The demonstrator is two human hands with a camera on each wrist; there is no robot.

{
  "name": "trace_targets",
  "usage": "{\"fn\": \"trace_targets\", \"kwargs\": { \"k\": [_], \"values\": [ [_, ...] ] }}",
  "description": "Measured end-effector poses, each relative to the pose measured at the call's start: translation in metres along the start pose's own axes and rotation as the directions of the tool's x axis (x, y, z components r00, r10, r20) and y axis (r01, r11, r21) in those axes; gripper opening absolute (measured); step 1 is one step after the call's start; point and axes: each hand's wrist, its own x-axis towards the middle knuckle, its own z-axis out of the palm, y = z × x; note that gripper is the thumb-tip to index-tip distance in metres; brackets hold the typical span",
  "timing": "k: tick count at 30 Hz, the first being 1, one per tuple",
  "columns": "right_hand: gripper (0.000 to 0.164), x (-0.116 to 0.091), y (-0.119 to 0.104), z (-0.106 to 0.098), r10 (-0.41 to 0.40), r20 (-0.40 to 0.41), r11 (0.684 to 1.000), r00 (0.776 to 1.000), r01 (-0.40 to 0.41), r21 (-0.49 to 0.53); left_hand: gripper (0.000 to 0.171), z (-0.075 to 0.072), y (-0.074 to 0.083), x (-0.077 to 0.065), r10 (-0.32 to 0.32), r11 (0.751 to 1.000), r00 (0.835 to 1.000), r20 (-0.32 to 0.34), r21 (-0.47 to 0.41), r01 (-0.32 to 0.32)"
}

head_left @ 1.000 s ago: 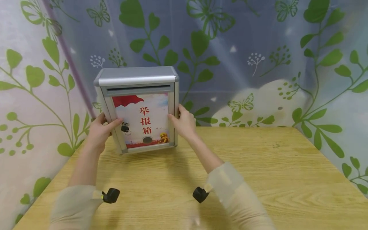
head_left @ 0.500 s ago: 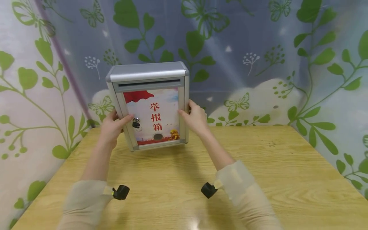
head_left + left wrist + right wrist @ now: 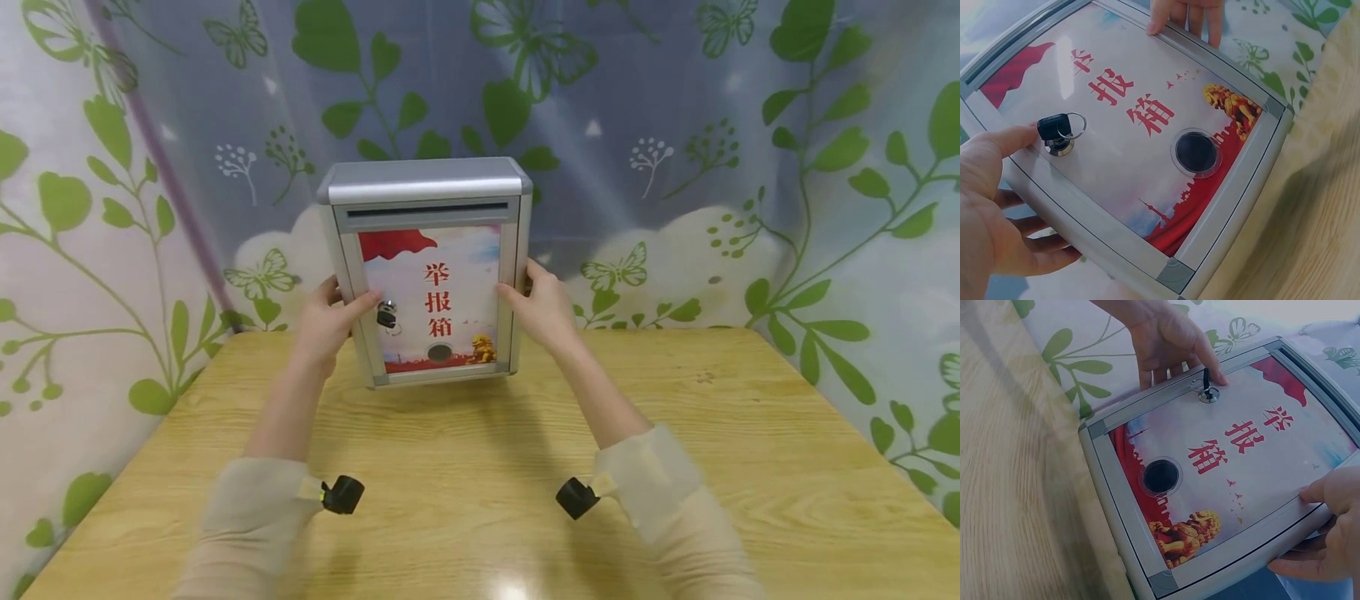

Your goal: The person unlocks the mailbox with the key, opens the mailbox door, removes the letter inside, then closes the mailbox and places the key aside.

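A silver metal drop box [image 3: 465, 250] with red Chinese characters on its front panel is held upright, tilted slightly back, over the table. My left hand [image 3: 324, 321] grips its left side, thumb on the front frame and fingers round the side. Opposite, my right hand [image 3: 547, 310] grips the right side in the same way. A black key [image 3: 1054, 127] on a ring sits in the lock [image 3: 1059, 147], right at my left thumb tip. A mail slot [image 3: 427, 211] runs below the top. Low on the panel is a dark round window [image 3: 1161, 476]. The box's back is hidden.
The wooden table [image 3: 675, 467] spreads below and to the right of the box. A leaf-and-butterfly patterned curtain [image 3: 637, 125] hangs close behind it and along both sides. Small black cameras [image 3: 343, 495] are strapped at both cuffs.
Both hands have carried the box rightward, from the table's left part toward the middle, and slightly up in the view. The grip on its sides is the same.
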Motion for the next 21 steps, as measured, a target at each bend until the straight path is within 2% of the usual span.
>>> {"fn": "trace_targets", "kwargs": {
  "k": [5, 11, 17, 21],
  "values": [
    [0.04, -0.003, 0.01, -0.008, 0.028, 0.001, 0.998, 1.0, -0.028, 0.048, 0.075, 0.012, 0.0, 0.003, -0.015, 1.0, 1.0, 0.017, 0.02, 0.014],
    [0.035, -0.007, 0.023, -0.021, 0.039, -0.016, 0.999, 0.999, -0.038, 0.03, 0.074, 0.028, -0.003, 0.005, -0.02, 1.0, 0.999, 0.045, 0.022, 0.019],
    [0.049, -0.01, 0.032, -0.035, 0.066, -0.033, 0.998, 0.997, -0.066, -0.002, 0.079, 0.045, -0.005, 0.007, -0.025, 1.0, 0.998, 0.062, 0.008, 0.025],
    [0.045, -0.011, 0.039, -0.043, 0.055, -0.052, 0.998, 0.997, -0.055, -0.012, 0.082, 0.055, -0.003, 0.01, -0.024, 1.0, 0.997, 0.075, -0.017, 0.026]
  ]
}}
